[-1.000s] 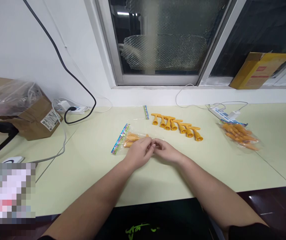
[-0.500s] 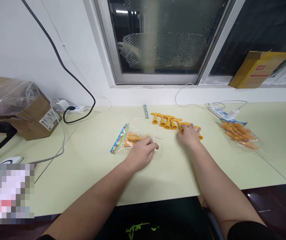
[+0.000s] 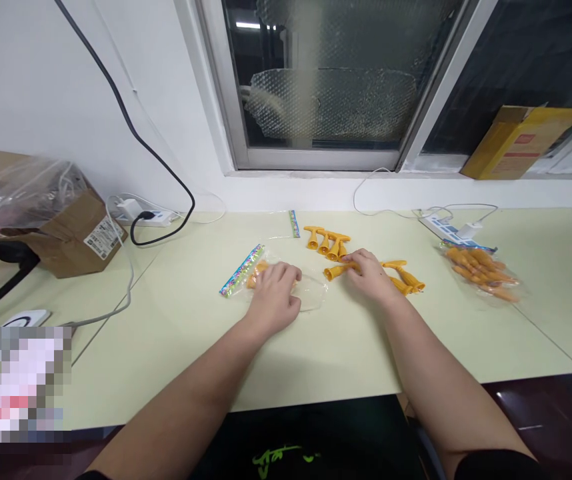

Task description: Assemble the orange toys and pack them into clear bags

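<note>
On the left side of the work area lies a clear plastic bag (image 3: 311,293) with a colourful header strip and yellow plastic pieces inside. My left hand (image 3: 273,297) is closed over the bag and the pieces, its fingers curled down and covering most of them. My right hand (image 3: 370,275) grips a yellow T-shaped plastic piece (image 3: 335,272), whose flared hollow end points left toward the bag's edge. Behind it stands a row of similar yellow pieces (image 3: 324,241). More loose yellow pieces (image 3: 409,279) lie just right of my right hand, partly hidden by it.
A filled bag of orange-yellow pieces (image 3: 483,270) lies at the right, near a power strip (image 3: 443,230). Another clear bag with a patterned header (image 3: 294,224) rests at the back. A cardboard box (image 3: 73,233) and cables occupy the left.
My right hand has come left and toward me with one yellow piece, parting the row. Some pieces now lie to its right. My left hand has shifted left over the bagged pieces.
</note>
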`<state>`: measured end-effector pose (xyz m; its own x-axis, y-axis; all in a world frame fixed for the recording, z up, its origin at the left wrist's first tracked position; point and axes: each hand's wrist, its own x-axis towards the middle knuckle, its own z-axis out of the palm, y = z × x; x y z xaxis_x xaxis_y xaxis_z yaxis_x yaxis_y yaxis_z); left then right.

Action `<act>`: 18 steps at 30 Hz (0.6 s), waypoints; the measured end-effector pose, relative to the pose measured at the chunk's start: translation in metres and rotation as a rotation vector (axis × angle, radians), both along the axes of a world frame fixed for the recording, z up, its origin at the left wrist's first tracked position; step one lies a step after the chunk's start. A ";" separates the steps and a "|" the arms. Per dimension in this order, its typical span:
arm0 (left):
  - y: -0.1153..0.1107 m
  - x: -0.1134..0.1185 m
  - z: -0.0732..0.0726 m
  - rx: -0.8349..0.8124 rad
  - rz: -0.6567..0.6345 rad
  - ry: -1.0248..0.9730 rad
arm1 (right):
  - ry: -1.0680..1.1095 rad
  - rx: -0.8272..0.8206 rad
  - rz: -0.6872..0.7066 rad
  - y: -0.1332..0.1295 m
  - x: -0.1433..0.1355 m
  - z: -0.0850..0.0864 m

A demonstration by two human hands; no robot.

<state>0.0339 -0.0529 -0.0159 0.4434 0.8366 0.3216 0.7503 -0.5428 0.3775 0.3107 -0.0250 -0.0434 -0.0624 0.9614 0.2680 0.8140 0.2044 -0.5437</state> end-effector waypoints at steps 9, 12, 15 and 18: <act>0.013 -0.016 -0.012 -0.260 0.122 0.136 | -0.117 -0.138 0.063 0.001 0.003 -0.007; 0.018 -0.021 -0.013 -0.269 0.032 0.093 | -0.135 -0.161 0.036 -0.002 -0.001 -0.004; 0.022 -0.023 -0.012 -0.261 -0.054 0.017 | -0.139 -0.154 -0.012 -0.006 0.001 0.002; 0.027 -0.024 -0.011 -0.211 -0.110 -0.094 | -0.016 -0.167 -0.069 -0.011 0.014 0.014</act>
<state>0.0100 -0.0256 -0.0267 0.5123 0.8377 0.1891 0.6472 -0.5213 0.5562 0.3247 -0.0355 -0.0292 0.0020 0.9946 0.1037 0.8319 0.0559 -0.5522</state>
